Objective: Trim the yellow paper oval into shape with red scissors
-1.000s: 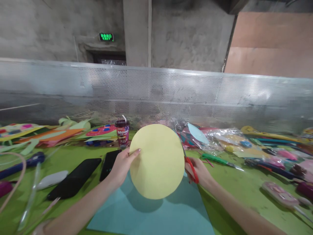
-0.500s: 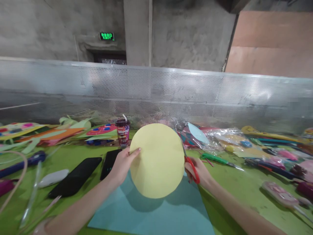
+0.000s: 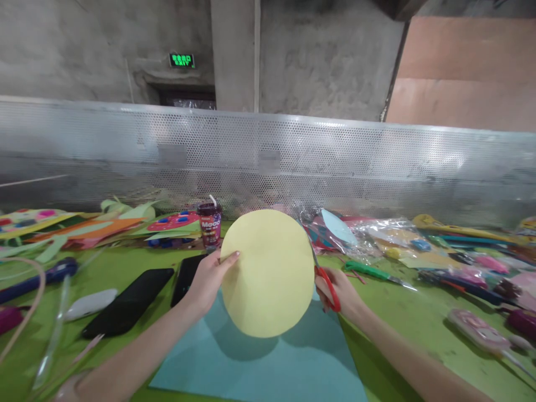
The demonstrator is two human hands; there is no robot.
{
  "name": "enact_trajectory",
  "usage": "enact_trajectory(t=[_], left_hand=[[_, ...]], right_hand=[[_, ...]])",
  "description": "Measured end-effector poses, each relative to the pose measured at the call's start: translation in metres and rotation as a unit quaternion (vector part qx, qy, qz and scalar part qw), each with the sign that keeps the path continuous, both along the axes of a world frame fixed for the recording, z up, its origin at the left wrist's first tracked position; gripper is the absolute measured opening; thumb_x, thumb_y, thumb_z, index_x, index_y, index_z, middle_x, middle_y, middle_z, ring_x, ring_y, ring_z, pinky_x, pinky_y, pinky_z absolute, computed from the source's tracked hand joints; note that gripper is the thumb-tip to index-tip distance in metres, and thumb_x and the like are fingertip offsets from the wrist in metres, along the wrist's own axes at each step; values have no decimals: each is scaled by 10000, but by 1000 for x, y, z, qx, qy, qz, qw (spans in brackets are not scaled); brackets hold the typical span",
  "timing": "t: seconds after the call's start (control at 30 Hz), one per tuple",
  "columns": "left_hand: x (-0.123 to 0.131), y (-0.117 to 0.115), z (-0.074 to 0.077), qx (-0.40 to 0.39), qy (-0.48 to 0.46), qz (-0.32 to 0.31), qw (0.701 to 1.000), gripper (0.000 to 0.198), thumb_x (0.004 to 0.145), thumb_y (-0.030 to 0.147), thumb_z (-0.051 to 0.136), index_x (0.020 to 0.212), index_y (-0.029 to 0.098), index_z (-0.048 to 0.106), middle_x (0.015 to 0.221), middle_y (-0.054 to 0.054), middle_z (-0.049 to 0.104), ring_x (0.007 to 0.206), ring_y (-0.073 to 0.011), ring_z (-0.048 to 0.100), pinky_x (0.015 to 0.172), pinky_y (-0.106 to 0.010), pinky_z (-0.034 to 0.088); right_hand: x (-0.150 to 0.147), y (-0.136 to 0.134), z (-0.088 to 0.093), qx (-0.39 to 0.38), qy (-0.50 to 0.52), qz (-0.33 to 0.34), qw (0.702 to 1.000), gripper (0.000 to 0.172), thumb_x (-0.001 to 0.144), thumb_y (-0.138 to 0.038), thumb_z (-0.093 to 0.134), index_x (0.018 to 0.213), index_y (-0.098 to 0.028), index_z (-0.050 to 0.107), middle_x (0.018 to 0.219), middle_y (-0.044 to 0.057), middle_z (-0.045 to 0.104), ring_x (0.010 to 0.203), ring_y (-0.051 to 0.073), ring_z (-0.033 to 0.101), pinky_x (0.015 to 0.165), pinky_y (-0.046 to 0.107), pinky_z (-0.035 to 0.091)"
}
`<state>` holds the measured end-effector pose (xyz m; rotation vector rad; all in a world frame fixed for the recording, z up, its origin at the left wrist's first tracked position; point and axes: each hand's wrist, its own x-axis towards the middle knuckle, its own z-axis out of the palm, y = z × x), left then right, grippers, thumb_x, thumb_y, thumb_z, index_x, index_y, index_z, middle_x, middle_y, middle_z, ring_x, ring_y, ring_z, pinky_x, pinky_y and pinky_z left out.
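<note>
A round piece of pale yellow paper (image 3: pixel 270 273) is held upright in the middle of the view. My left hand (image 3: pixel 213 276) pinches its left edge, thumb on the near face and fingers behind. My right hand (image 3: pixel 341 290) grips the red-handled scissors (image 3: pixel 329 287), whose blades run up along the disc's right edge. Part of the blades is hidden behind the paper. Below lies a light blue sheet (image 3: pixel 268 368) on the green table (image 3: pixel 402 346), with the disc's shadow on it.
To the left are a black phone (image 3: pixel 129 301), a white mouse-like object (image 3: pixel 92 304) and a drink cup with a straw (image 3: pixel 210 226). At right lie a green-handled cutter knife (image 3: pixel 372 271), plastic-wrapped craft pieces (image 3: pixel 389 237) and a pink power bank-like device (image 3: pixel 477 329). A perforated metal panel (image 3: pixel 234 145) stands behind.
Almost nothing differs. The yellow disc, both hands and the scissors appear shifted very slightly left and up, as does much of the scene.
</note>
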<state>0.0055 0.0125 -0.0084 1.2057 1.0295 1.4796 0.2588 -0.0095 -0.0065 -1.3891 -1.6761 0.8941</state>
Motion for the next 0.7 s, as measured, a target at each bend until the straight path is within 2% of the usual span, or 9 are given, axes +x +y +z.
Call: enact_trajectory(t=[0.33,0.7], left_hand=[[-1,0,-1,6,-4,-4,1000,458,608,406,614,965,120,588,937,-126,636,808,-261,592,699,-359,454],[0,-3,2,0,4,-14,1000,446,613,415,607,952,126,592,947,-120,635,801,-252,595,683,-338,458]], right_hand=[[-2,-2,3,3,10,-18,1000,209,701,-317,407,553,-169,403,343,-68,408,281,81,415,312,194,373],[0,-1,2,9,24,6,1000,162,700,-287,412,586,-173,392,356,-69,404,297,73,395,329,187,384]])
